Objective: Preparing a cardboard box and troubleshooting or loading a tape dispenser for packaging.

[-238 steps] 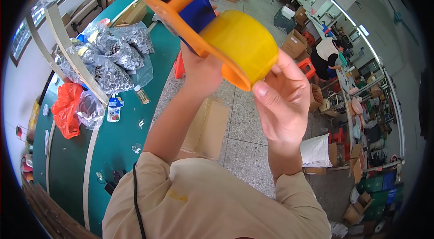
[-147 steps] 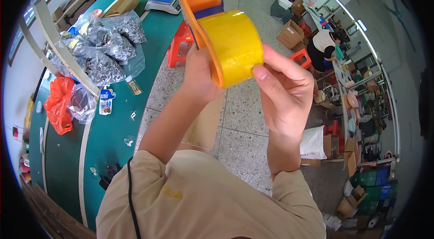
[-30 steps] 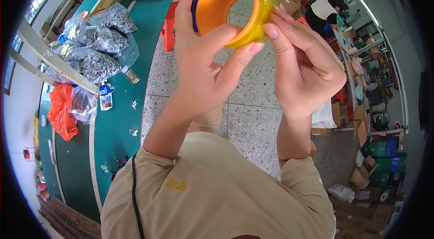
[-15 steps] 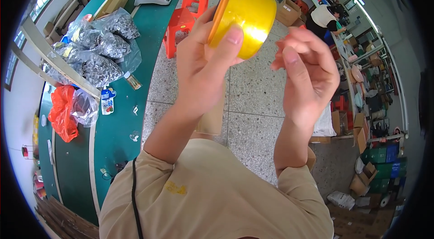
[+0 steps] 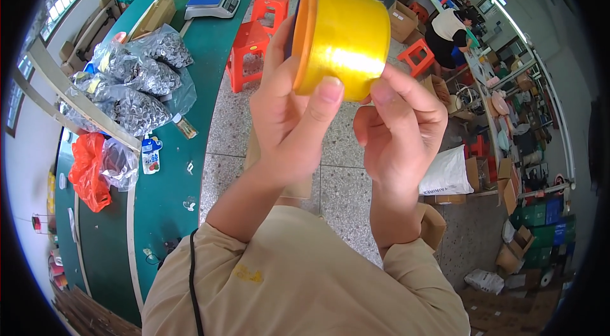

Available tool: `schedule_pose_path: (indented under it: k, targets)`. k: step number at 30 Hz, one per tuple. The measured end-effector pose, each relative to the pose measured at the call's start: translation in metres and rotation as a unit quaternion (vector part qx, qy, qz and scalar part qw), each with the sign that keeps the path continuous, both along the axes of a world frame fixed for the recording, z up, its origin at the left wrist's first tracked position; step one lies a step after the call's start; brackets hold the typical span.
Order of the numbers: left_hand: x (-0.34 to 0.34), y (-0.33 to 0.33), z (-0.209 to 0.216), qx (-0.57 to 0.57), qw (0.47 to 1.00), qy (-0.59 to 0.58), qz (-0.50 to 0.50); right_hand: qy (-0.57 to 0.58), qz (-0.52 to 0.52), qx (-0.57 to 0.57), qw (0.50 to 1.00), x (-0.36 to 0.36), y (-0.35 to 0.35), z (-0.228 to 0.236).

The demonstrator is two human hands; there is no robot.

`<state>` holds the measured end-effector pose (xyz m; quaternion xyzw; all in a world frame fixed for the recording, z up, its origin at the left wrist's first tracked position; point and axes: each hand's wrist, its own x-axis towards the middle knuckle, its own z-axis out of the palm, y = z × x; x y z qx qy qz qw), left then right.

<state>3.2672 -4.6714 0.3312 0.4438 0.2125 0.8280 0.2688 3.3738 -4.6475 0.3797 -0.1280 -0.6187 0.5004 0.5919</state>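
Observation:
In front of me, raised above the floor, is an orange and dark blue tape dispenser (image 5: 305,37) carrying a wide roll of glossy yellow tape (image 5: 351,25). My left hand (image 5: 286,107) grips it from the left, thumb lying across the lower face of the roll and fingers behind the orange side. At the roll's lower right edge is my right hand (image 5: 406,126), its thumb and forefinger closed against the tape and the other fingers curled. Whether a loose end of tape is between those fingertips is too small to tell.
Left, a green table (image 5: 168,209) bears bags of metal parts (image 5: 136,82), a red plastic bag (image 5: 89,171) and a blue-topped scale (image 5: 213,0). Red stools (image 5: 248,50) stand beside it. A person (image 5: 448,31) works at the far right, near cluttered shelves and boxes. A white sack (image 5: 448,174) lies right.
My right hand has moved left, from apart to touching the roll's lower right edge. The dispenser has turned slightly in my left hand, and the view has shifted a little.

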Motion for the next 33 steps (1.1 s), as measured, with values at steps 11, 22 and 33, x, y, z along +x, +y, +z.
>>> schedule_pose_path:
  k: [11, 22, 33]
  targets:
    - [0.002, 0.002, 0.008, 0.077, 0.989, 0.064, 0.109, -0.006, 0.021, -0.008, 1.000, -0.003, -0.013, 0.003]
    - [0.005, 0.000, 0.023, 0.064, 0.965, 0.125, 0.224, 0.009, 0.011, -0.087, 0.996, -0.008, -0.020, 0.014]
    - [0.019, 0.011, 0.025, 0.107, 0.951, 0.159, 0.241, 0.034, -0.052, -0.070, 0.996, 0.000, -0.028, 0.016]
